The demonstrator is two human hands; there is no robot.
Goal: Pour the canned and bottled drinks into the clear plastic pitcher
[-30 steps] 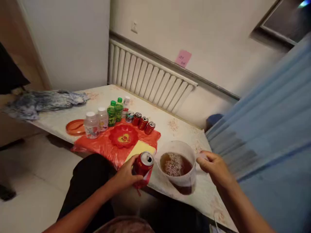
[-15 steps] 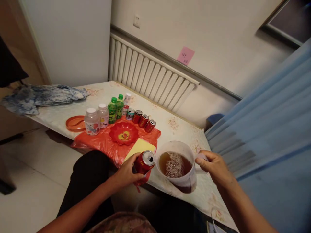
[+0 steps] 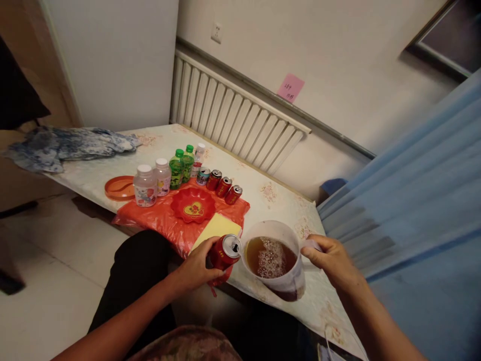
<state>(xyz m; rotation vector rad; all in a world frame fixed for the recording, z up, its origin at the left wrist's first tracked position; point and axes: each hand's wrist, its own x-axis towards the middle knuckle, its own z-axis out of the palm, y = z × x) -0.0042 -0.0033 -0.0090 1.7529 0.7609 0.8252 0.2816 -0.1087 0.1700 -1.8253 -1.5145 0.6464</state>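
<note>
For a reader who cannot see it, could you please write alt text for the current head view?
The left hand holds an open red can beside a pitcher of foamy brown liquid, its handle in the right hand.

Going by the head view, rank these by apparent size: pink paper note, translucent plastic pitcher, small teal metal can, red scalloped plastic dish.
1. Pitcher, clearly largest, partly helped by being nearer the camera
2. Dish
3. Note
4. Teal can, smallest

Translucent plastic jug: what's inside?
Brown liquid with a patch of bubbles on its surface shows inside the translucent plastic jug; whatever lies beneath the bubbles can't be seen.
</note>
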